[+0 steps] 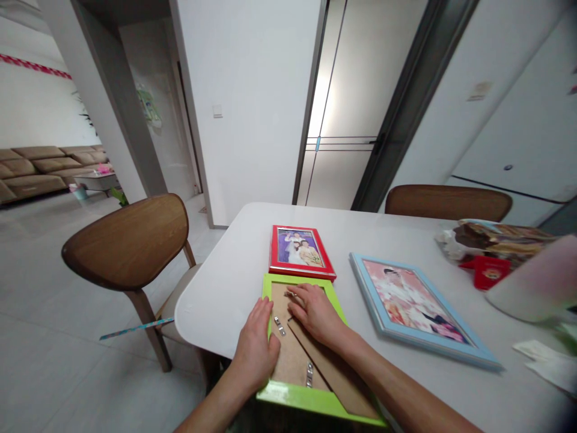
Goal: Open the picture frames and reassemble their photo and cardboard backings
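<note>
A green picture frame point(288, 392) lies back side up at the near edge of the table, its brown backboard point(293, 355) showing. Small metal hangers point(279, 326) sit on the board, and a brown stand flap point(333, 373) slants across it. My left hand point(258, 343) grips the frame's left side, fingers along the rim and thumb over the board. Near the top, the bent fingers of my right hand point(313, 310) press on a small metal fitting point(291, 294). Its wrist passes over the flap and hides part of it.
Beyond the green frame lies a red photo frame point(300, 248); a blue one point(415, 300) is to the right. Bags point(487, 240), a red packet point(491, 272) and a pale pink cylinder point(532, 282) stand farther right. Wooden chairs point(130, 243) flank the white table point(216, 282).
</note>
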